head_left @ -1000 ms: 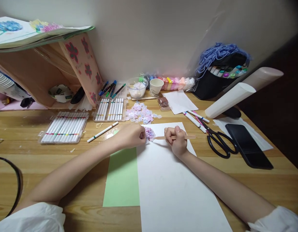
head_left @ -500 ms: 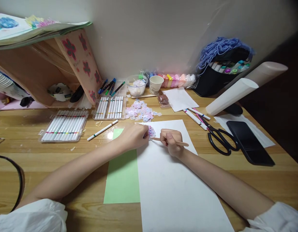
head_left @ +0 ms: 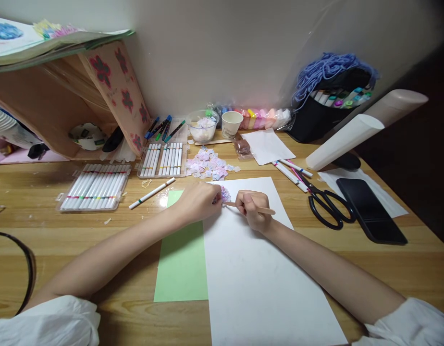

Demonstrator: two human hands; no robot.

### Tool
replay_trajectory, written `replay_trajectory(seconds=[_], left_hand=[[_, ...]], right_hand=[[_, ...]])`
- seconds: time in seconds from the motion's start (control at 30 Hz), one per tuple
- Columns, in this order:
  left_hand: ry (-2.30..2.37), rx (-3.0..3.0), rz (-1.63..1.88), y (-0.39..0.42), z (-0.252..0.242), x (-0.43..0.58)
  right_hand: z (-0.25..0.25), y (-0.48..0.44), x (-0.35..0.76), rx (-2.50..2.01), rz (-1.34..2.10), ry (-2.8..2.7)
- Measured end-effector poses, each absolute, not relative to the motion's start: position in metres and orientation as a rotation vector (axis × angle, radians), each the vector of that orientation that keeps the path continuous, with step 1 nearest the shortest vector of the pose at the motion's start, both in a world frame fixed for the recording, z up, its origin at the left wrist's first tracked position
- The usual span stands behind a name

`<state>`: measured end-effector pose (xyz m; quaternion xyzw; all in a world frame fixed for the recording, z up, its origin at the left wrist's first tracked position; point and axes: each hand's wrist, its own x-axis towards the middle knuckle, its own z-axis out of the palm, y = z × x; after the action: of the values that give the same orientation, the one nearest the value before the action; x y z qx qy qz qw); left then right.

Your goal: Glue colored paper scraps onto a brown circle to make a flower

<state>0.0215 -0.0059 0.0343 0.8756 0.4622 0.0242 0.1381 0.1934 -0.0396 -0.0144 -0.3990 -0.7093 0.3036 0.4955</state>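
Note:
A large white sheet (head_left: 258,269) lies on the wooden table (head_left: 63,230), partly over a green sheet (head_left: 180,259). Near the white sheet's top edge sits a small clump of pink and lilac paper scraps (head_left: 225,193). My left hand (head_left: 196,201) is closed, fingertips pinched against that clump. My right hand (head_left: 253,210) is closed around a thin wooden stick (head_left: 267,210), whose tip points left at the clump. A loose pile of the same scraps (head_left: 207,166) lies just beyond the sheet.
Two clear trays of white markers (head_left: 95,186) (head_left: 164,160) and a loose marker (head_left: 152,193) lie left. Black scissors (head_left: 325,204), a dark phone (head_left: 371,216) and more pens (head_left: 290,172) sit right. A bowl (head_left: 202,126), paper cup (head_left: 231,124), clay packs, pen bag and wooden shelf line the wall.
My right hand has shifted left and tilted the stick, bringing its tip to the scrap clump. My left hand stays pinched at the clump. The view has dipped slightly.

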Motion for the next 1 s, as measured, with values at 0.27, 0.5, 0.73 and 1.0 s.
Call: replay_trajectory(seconds=[0.27, 0.5, 0.73, 1.0], left_hand=[[1.488, 2.44, 0.204, 0.001, 0.05, 0.015], [1.538, 2.391, 0.255, 0.003, 0.053, 0.015], [1.567, 2.299, 0.455, 0.019, 0.052, 0.003], [1.558, 2.287, 0.398, 0.047, 0.031, 0.01]], right_hand=[[-0.013, -0.037, 0.194, -1.105, 0.88, -1.573], [-0.01, -0.032, 0.19, -1.212, 1.05, -1.395], [-0.009, -0.027, 0.187, -1.18, 1.148, -1.277], [-0.015, -0.013, 0.197, -1.059, 1.21, -0.892]])
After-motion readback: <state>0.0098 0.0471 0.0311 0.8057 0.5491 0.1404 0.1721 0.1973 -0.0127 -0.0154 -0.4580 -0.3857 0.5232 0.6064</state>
